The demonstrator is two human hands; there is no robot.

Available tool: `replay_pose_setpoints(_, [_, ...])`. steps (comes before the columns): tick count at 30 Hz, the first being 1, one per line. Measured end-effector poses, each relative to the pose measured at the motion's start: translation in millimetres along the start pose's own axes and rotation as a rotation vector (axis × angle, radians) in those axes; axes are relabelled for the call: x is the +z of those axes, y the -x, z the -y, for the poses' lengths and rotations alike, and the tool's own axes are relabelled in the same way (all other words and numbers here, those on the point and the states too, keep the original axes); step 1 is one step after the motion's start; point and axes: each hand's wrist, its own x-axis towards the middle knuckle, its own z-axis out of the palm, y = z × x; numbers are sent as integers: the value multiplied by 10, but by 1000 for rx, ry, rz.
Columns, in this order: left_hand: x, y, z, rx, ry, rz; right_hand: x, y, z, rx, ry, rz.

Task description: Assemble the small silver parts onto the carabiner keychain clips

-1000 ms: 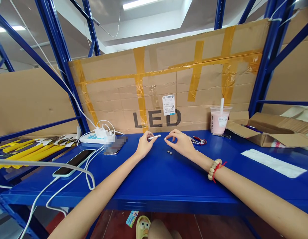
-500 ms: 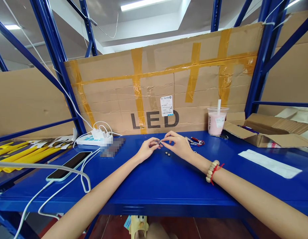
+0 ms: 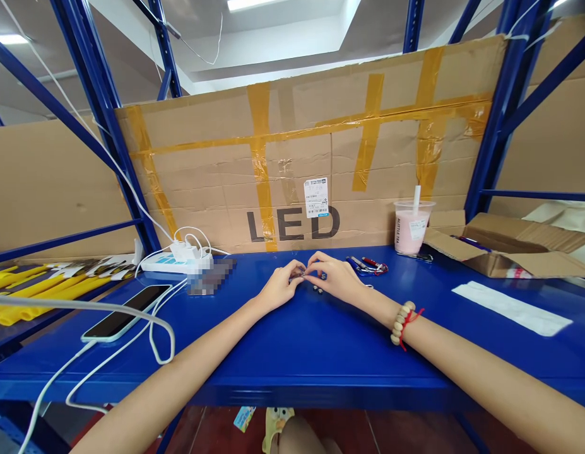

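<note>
My left hand (image 3: 281, 287) and my right hand (image 3: 330, 276) meet over the middle of the blue metal shelf (image 3: 292, 340), fingertips pinched together. Between them is a small silver pen-like tube (image 3: 298, 273), mostly hidden by the fingers of both hands. Two small round button-like pieces (image 3: 317, 289) lie on the shelf just under my right hand. A bead bracelet with a red cord (image 3: 402, 321) is on my right wrist.
A phone (image 3: 124, 313) on a white cable (image 3: 122, 340) and a white power strip (image 3: 176, 260) lie at the left. Yellow tools (image 3: 41, 290) lie far left. A pink drink cup (image 3: 412, 227), red-handled tools (image 3: 370, 265), an open carton (image 3: 505, 249) and white paper (image 3: 510, 308) are right. Taped cardboard (image 3: 311, 145) backs the shelf.
My hands were apart, the left holding the silver tube and the right pinching a small piece. They have come together and lowered toward the shelf, fingertips now touching around the tube.
</note>
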Motion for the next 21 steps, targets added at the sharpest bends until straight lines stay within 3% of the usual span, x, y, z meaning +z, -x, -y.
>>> replay_pose_setpoints(5, [-120, -3, -17, 8, -261, -13, -39, -17, -57, 180, 13, -65])
replay_pose_setpoints(11, [-219, 9, -19, -8, -397, -16, -103, -16, -243, 328, 89, -130])
replay_pose_setpoints(21, [-194, 24, -42, 103, -550, 79, -64, 9, -166, 88, 90, 127])
